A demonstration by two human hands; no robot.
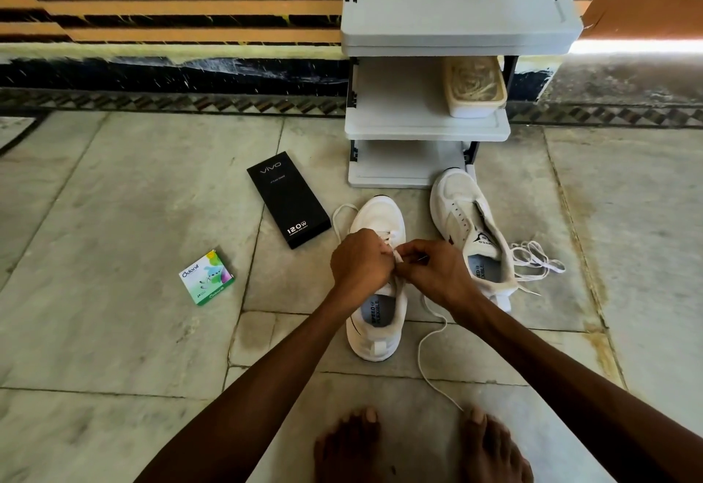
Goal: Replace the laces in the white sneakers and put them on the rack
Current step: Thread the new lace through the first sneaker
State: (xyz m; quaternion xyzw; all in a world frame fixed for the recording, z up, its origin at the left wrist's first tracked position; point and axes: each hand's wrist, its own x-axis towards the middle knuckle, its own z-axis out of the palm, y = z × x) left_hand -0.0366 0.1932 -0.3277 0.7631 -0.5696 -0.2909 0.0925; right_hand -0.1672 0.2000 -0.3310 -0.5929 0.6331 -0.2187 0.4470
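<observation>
Seen from above, past two bare forearms: a white sneaker (377,345) on the stone floor (114,330), toe pointing away, heel nearest, long axis running straight out from the body. Over the eyelet rows midway along the shoe, left hand (361,260) and right hand (433,273) meeting knuckle to knuckle, fingers (409,254) of both curled tight and pinching a white lace (396,255) between them; the exact eyelet hidden beneath. Directly under the fingers, tongue and eyelets; beyond them, the already laced toe end with a loop spilling off to the left; back from them, the open collar. From below the right hand, a long free tail of the same lace trailing toward the bare feet (490,448). Neither hand nearer: both at the same crossing. Probably next, threading on toward the collar, along the shoe's length. Just beside the fingers on the right, the second sneaker (460,212), unlaced, a loose lace (536,260) heaped on its far side. Well ahead, the grey rack (426,126), no sneaker on it yet.
</observation>
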